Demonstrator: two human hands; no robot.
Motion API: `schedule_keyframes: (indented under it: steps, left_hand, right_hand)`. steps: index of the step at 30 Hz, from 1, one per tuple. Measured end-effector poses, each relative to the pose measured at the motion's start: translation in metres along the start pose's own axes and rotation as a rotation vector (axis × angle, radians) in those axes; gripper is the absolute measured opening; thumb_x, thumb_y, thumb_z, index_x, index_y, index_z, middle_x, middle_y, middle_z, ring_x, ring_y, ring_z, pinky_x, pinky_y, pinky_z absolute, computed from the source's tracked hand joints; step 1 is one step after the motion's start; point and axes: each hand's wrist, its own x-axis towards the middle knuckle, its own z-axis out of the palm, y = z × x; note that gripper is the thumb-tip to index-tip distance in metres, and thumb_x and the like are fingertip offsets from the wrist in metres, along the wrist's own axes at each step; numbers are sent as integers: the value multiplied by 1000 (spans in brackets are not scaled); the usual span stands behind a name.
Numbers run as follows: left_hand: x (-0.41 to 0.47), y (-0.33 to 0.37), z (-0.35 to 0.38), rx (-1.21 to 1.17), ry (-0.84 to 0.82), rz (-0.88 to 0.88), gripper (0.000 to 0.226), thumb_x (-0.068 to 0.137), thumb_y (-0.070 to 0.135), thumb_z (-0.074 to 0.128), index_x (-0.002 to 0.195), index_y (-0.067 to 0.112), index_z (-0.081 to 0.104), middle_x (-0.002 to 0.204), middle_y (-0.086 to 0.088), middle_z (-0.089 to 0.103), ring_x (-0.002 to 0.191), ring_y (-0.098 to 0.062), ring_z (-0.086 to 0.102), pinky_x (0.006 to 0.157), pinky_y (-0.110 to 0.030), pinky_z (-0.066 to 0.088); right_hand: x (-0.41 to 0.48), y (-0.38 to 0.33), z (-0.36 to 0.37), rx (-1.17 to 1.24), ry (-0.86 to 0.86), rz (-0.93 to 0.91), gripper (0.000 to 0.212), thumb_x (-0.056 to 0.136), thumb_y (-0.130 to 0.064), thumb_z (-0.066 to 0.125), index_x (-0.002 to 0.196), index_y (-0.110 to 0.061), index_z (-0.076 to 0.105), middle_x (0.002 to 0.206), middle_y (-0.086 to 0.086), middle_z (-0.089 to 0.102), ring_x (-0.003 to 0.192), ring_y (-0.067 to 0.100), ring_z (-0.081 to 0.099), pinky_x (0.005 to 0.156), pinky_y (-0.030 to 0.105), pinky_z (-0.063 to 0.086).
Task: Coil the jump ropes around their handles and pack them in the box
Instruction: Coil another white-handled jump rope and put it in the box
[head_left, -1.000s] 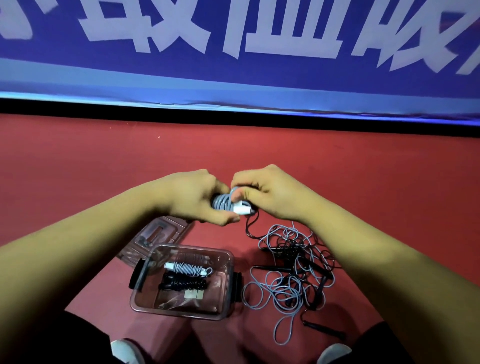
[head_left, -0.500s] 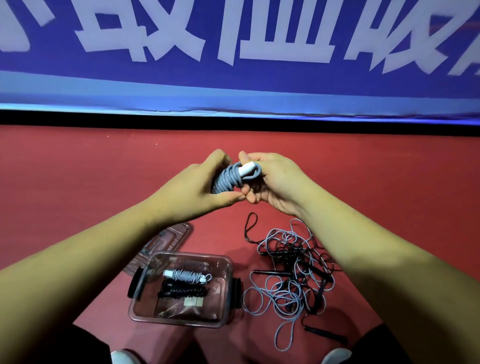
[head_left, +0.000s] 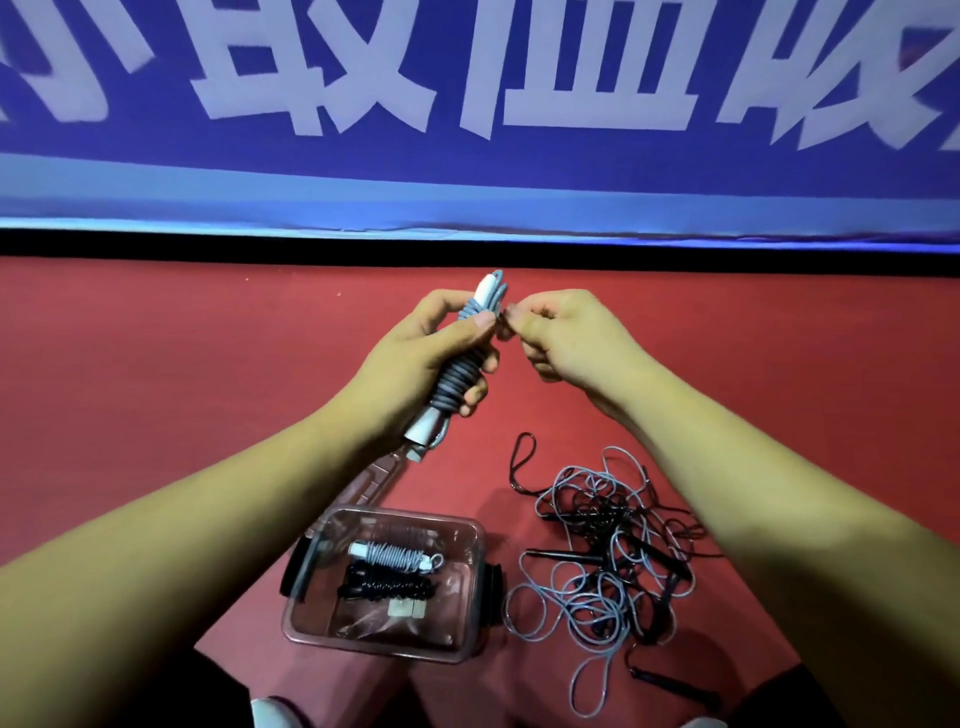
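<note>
Where my left forearm stretches out over the red floor, the clear box sits open just beneath it, with a coiled grey rope and a coiled black rope lying side by side inside, the grey one farther from me. Its lid lies on the floor just behind it, partly hidden by my arm. Above that, my left hand grips the grey jump rope I am winding, fingers and thumb curled round its tight coils. The bundle stands tilted, one white handle end poking up past my thumb and the other sticking out below my palm. Just to the right, my right hand is curled, thumb and forefinger pinching at the cord near the upper handle, close beside my left thumb. Farther right and nearer me, a tangle of loose grey and black ropes sprawls on the floor beside the box.
</note>
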Motion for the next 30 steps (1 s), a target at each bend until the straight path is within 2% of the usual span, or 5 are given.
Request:
schedule_keyframes:
  steps: [4, 11, 17, 23, 30]
  left_hand:
    - [3, -5, 3, -195, 12, -131, 20, 93, 27, 56, 108, 18, 46, 76, -15, 54, 51, -21, 47, 46, -25, 43]
    - [4, -12, -10, -215, 33, -181, 36, 94, 31, 59, 122, 10, 50, 88, -15, 59, 61, -27, 56, 53, -32, 51]
    - [5, -8, -9, -259, 41, -216, 31, 97, 29, 51, 122, 10, 51, 84, -13, 61, 61, -24, 54, 50, -30, 50]
    - [4, -7, -6, -278, -27, -229, 28, 97, 28, 50, 118, 10, 49, 85, -13, 59, 62, -25, 53, 51, -30, 50]
    - [2, -9, -8, -264, -40, -238, 17, 97, 27, 50, 107, 13, 49, 83, -13, 59, 60, -26, 53, 52, -30, 50]
  right_hand:
    - [-4, -2, -5, -10, 127, -57, 16, 92, -12, 63, 80, -13, 52, 48, 1, 48, 39, 12, 38, 46, 25, 34]
    - [-18, -12, -7, 369, -126, -105, 4, 95, -1, 56, 96, 2, 59, 71, 17, 66, 62, 27, 64, 70, 37, 56]
    - [-13, -10, -11, 25, 19, -229, 5, 92, -11, 65, 90, -10, 70, 66, -2, 64, 60, 11, 54, 56, 25, 43]
    - [-13, -10, -9, 659, -40, -53, 12, 96, 2, 50, 91, 4, 60, 104, 23, 67, 65, 15, 62, 62, 24, 52]
    - [-15, -12, -9, 696, 0, -44, 14, 93, 12, 50, 107, 11, 54, 87, 25, 66, 67, 21, 68, 65, 26, 58]
